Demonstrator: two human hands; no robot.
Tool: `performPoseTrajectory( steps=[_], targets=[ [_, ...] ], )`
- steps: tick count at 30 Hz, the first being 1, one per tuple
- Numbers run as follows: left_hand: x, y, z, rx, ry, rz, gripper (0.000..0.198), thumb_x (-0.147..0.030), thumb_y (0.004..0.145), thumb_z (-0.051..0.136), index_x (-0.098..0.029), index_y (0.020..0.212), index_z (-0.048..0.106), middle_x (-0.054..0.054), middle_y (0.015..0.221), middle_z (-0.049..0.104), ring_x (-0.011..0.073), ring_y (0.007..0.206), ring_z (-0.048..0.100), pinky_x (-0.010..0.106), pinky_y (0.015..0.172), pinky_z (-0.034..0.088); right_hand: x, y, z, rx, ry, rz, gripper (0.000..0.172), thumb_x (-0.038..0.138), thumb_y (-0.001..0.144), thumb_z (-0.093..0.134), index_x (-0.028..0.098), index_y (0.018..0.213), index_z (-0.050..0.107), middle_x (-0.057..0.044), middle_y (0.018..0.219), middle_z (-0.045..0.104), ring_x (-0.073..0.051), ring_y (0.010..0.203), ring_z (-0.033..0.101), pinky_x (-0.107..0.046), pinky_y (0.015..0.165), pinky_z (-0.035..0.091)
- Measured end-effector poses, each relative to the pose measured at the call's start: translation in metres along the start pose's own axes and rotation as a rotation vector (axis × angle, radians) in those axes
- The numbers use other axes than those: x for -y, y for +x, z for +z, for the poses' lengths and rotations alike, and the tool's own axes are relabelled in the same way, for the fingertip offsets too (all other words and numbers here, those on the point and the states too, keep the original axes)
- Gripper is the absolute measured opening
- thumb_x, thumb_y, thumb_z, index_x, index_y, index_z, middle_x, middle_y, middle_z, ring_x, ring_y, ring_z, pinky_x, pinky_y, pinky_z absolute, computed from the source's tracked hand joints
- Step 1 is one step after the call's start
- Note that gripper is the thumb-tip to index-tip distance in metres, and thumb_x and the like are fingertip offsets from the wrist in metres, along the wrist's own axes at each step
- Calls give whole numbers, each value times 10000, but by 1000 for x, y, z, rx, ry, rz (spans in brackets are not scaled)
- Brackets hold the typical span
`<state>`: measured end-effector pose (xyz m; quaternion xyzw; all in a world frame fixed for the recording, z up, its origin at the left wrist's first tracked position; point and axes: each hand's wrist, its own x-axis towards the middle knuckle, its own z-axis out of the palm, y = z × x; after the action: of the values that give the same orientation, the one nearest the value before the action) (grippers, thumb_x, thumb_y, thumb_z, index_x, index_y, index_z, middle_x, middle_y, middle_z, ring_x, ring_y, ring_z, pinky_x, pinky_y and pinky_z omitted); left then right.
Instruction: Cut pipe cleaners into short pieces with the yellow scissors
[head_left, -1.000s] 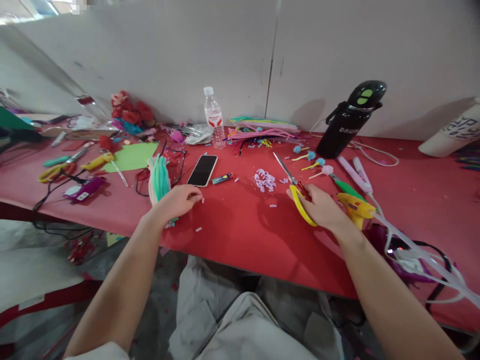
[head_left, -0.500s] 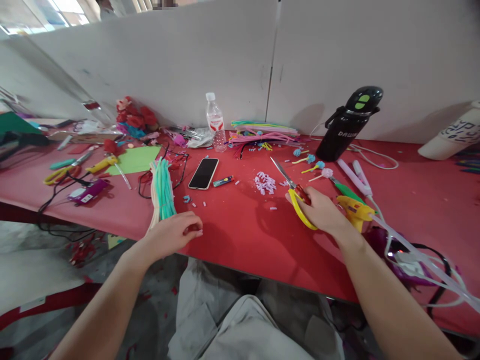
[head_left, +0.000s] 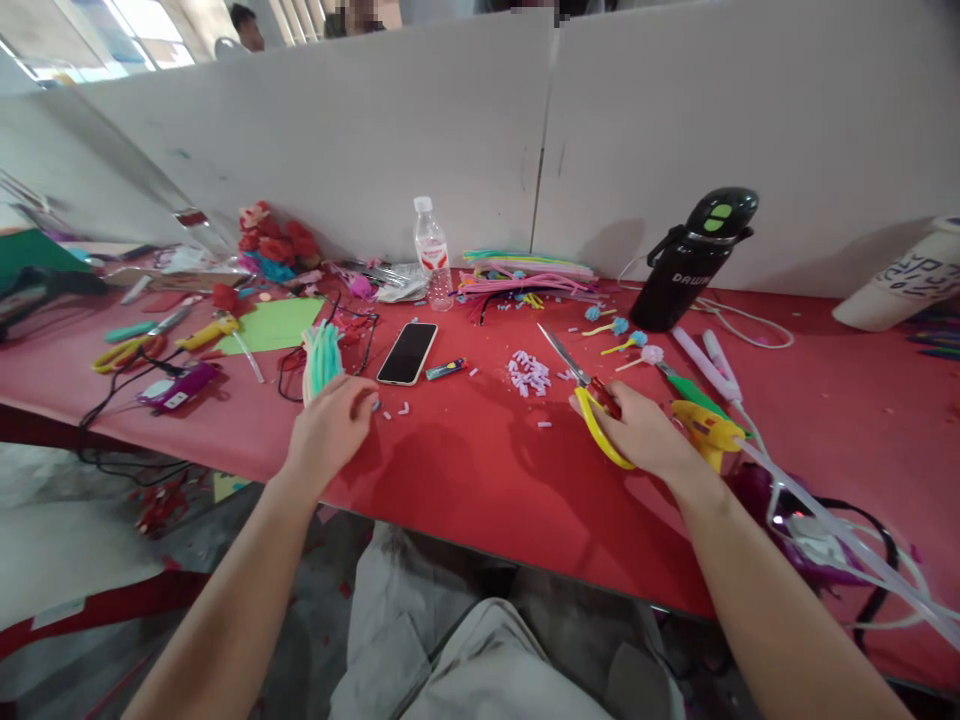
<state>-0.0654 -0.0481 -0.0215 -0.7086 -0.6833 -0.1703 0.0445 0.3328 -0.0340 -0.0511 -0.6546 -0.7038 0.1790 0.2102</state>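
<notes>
My right hand (head_left: 637,425) grips scissors (head_left: 592,390) with one yellow and one red handle loop. Their blades point up and away over the red table. A heap of short pink cut pieces (head_left: 528,373) lies just left of the blade tips. My left hand (head_left: 330,425) is over the near end of a bundle of mint and cream pipe cleaners (head_left: 322,360), hiding part of it. Its fingers are curled down to the tabletop beside some small cut bits (head_left: 403,408); whatever is under the fingertips is hidden.
A phone (head_left: 408,353), glue tube (head_left: 446,369) and water bottle (head_left: 433,255) stand or lie mid-table. Pipe-cleaner flowers (head_left: 616,327), a black flask (head_left: 690,265), a yellow glue gun (head_left: 705,428) and cords are on the right. More tools and purple device (head_left: 178,387) lie left.
My left hand has moved left and away from me, its fingers coming down by the small bits and covering more of the bundle. My right hand with the scissors has hardly moved.
</notes>
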Motion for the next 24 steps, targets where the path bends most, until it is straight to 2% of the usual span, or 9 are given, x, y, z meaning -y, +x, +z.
performPoseTrajectory(
  steps=[3, 6, 8, 11, 14, 17, 20, 24],
  targets=[
    [30, -22, -21, -74, -38, -141, 291, -377, 856, 494, -191, 1037, 625, 48, 920, 635, 168, 774, 599, 274, 755, 469, 3, -1, -2, -12, 3, 23, 442, 644, 857, 438, 220, 735, 428, -24, 673, 594, -148, 551, 511, -262, 531, 320],
    [58, -56, -34, -34, -155, -344, 261, -364, 796, 548, -188, 973, 623, 39, 891, 656, 167, 767, 626, 253, 699, 499, 5, -3, -3, -35, -2, 26, 458, 664, 821, 483, 222, 710, 430, -8, 625, 566, -135, 505, 468, -259, 508, 312],
    [68, -78, -36, 25, -176, -421, 290, -370, 755, 588, -208, 995, 610, 39, 934, 678, 189, 827, 656, 265, 712, 516, 6, -4, -3, -49, -10, 18, 462, 666, 797, 516, 224, 689, 430, -1, 603, 551, -132, 493, 451, -260, 503, 314],
    [70, -95, -31, 85, -282, -440, 356, -401, 747, 600, -216, 1051, 582, 65, 1055, 684, 212, 947, 665, 282, 757, 538, 7, -4, 0, -44, -16, 2, 450, 652, 787, 538, 227, 681, 436, 3, 602, 552, -137, 504, 459, -260, 514, 325],
    [64, -95, -24, 84, -407, -452, 382, -450, 755, 590, -193, 1038, 583, 92, 1052, 693, 222, 965, 671, 304, 800, 551, 8, -5, 1, -24, -19, -4, 421, 624, 796, 540, 230, 688, 439, 6, 608, 555, -145, 523, 475, -257, 516, 334],
    [63, -88, -17, 76, -322, -462, 430, -465, 736, 592, -180, 1059, 590, 96, 961, 707, 232, 891, 687, 318, 755, 560, 9, -5, 0, -23, -15, -1, 413, 607, 802, 535, 229, 674, 426, 9, 596, 538, -145, 528, 477, -255, 509, 333],
    [69, -83, -13, 117, -233, -432, 452, -441, 736, 575, -171, 1097, 606, 87, 915, 714, 220, 828, 686, 309, 736, 543, 10, -6, 0, -23, 5, 7, 416, 609, 798, 543, 227, 678, 432, 11, 606, 543, -142, 540, 488, -249, 513, 339],
    [72, -77, -22, 143, -169, -409, 370, -431, 776, 529, -193, 1022, 668, 55, 922, 730, 209, 835, 671, 281, 744, 503, 9, -6, 1, -23, 13, -8, 418, 613, 794, 549, 226, 688, 434, 13, 603, 541, -143, 542, 486, -249, 514, 336]
  ],
)
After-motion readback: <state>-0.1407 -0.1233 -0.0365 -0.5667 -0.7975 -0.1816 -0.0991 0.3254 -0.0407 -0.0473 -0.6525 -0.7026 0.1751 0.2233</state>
